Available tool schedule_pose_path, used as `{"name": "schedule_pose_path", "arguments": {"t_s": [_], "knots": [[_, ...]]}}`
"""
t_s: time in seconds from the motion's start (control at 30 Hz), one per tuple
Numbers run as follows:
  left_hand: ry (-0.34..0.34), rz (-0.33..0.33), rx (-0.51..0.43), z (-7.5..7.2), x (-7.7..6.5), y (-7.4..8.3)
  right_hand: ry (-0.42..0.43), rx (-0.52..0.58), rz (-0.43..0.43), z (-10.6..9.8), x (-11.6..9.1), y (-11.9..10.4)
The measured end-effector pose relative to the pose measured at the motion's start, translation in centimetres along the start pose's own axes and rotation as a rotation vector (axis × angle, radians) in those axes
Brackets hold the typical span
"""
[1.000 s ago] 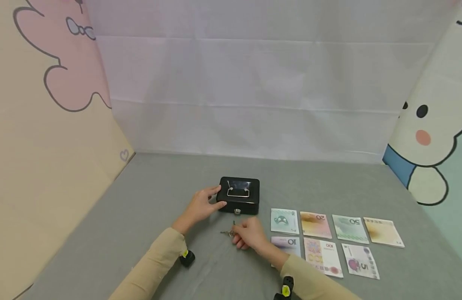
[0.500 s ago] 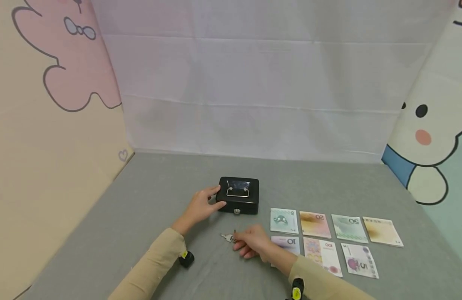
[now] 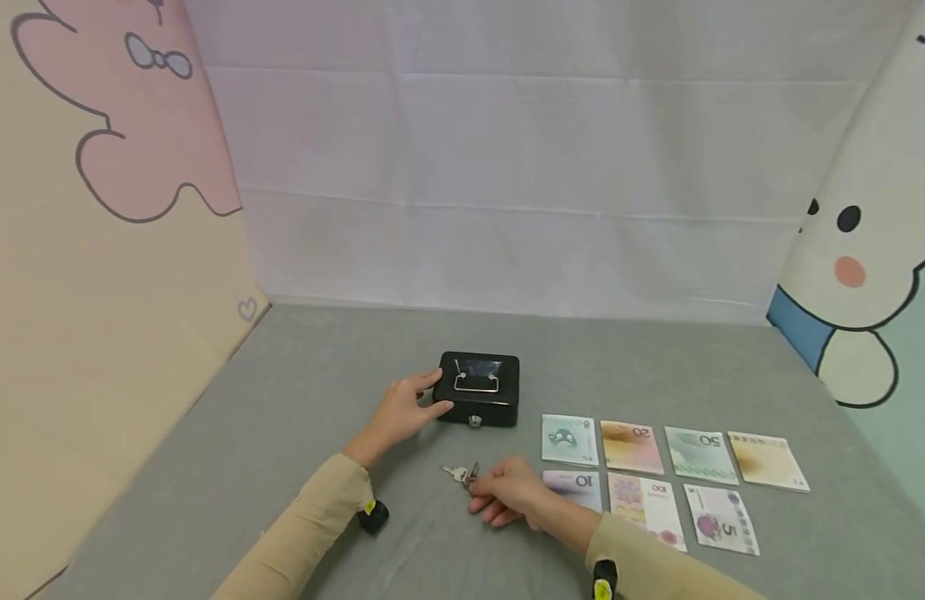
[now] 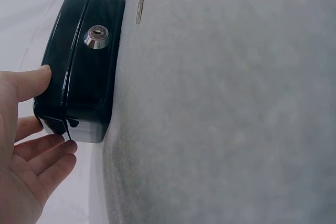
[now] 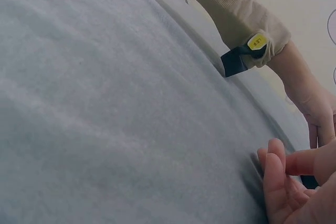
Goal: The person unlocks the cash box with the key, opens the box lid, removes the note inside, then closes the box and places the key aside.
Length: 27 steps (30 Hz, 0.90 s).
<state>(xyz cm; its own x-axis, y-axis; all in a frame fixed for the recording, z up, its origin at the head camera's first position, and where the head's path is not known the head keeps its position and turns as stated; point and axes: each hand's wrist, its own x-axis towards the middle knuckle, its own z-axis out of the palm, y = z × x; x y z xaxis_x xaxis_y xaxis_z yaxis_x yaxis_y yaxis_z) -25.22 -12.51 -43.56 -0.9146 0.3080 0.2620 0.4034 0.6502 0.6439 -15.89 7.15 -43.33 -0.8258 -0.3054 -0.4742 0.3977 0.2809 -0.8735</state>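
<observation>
A small black cash box (image 3: 496, 412) stands closed on the grey cloth, its wire handle on the lid and a round lock (image 4: 96, 36) in its front. My left hand (image 3: 398, 417) holds it by the left end; in the left wrist view the thumb (image 4: 35, 81) lies on the lid's front and the fingers reach round the side. In front of the box, apart from it, my right hand (image 3: 509, 492) pinches a small bunch of keys (image 3: 458, 475) between thumb and fingertips. The right wrist view shows the curled right fingers (image 5: 275, 182), which hide the keys.
Two rows of banknotes lie right of the box, among them a 20 (image 3: 632, 448), a 50 (image 3: 700, 457) and a 5 (image 3: 721, 521). The right forearm partly covers the 10 note (image 3: 575, 487). A white cloth wall (image 3: 507, 167) rises behind the table.
My right hand has drawn back slightly from the box's lock, towards me, with the keys. The keys have turned in its fingers. The left hand and the box have stayed put.
</observation>
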Motion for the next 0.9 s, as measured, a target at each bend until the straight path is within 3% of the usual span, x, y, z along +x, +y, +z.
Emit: {"name": "schedule_pose_path", "arguments": {"t_s": [0.27,0.5,0.7,0.9], "knots": [[0.033,0.018,0.005,0.0,0.0,-0.1,-0.024,-0.044,-0.06,-1.2,-0.2,0.1],[0.038,0.042,0.008,-0.1,-0.1,-0.3,0.05,-0.13,-0.098,-3.0,-0.2,-0.8],[0.044,0.077,0.011,0.0,0.0,-0.5,0.089,-0.172,-0.167,-5.6,-0.3,-1.8],[0.033,0.068,0.023,0.4,-0.1,-0.7,0.098,-0.305,-0.291,-9.1,0.1,-2.5]]}}
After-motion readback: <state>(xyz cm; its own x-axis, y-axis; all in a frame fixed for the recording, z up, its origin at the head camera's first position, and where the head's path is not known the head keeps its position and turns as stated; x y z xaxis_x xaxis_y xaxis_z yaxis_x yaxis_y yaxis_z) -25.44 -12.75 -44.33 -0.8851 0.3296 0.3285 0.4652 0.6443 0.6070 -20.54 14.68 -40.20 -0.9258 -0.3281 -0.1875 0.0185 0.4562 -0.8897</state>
